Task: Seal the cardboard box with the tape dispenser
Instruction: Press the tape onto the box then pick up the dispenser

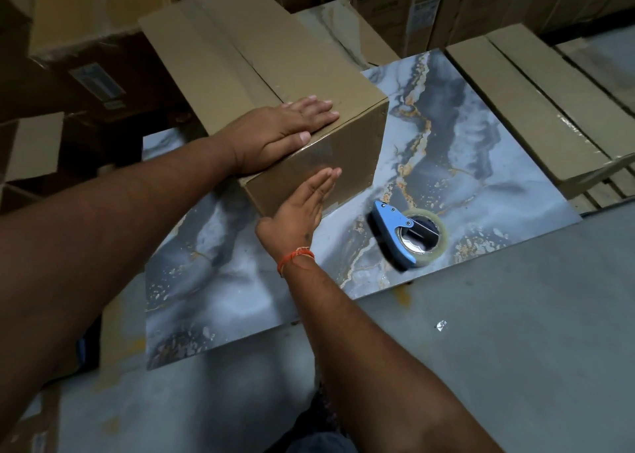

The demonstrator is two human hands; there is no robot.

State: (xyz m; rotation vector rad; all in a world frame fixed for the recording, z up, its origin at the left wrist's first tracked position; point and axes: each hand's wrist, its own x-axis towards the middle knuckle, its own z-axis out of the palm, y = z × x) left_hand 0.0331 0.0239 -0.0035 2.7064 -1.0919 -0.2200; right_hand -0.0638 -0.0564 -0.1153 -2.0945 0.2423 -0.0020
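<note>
A closed brown cardboard box (pixel 271 84) sits in the upper middle of the frame, on a glossy grey-blue marble-patterned slab (pixel 446 136) laid over a plain grey floor (pixel 515 349). A strip of clear tape (pixel 318 155) runs along the seam of the top flaps and folds down over the near end face.

The left hand (pixel 281 136) lies flat on the near top edge of the box, palm down, fingers spread and open. The right hand (pixel 302 208), with an orange thread band (pixel 295 258) at the wrist, presses flat against the near end face, fingers straight and together, over the taped part. Neither hand grips anything.

A blue metal tape dispenser with a clear tape roll (pixel 407 234) lies on the slab at centre right, just beside the box and apart from both hands. More cardboard cartons (pixel 536 108) fill the upper edge and right of the frame.
</note>
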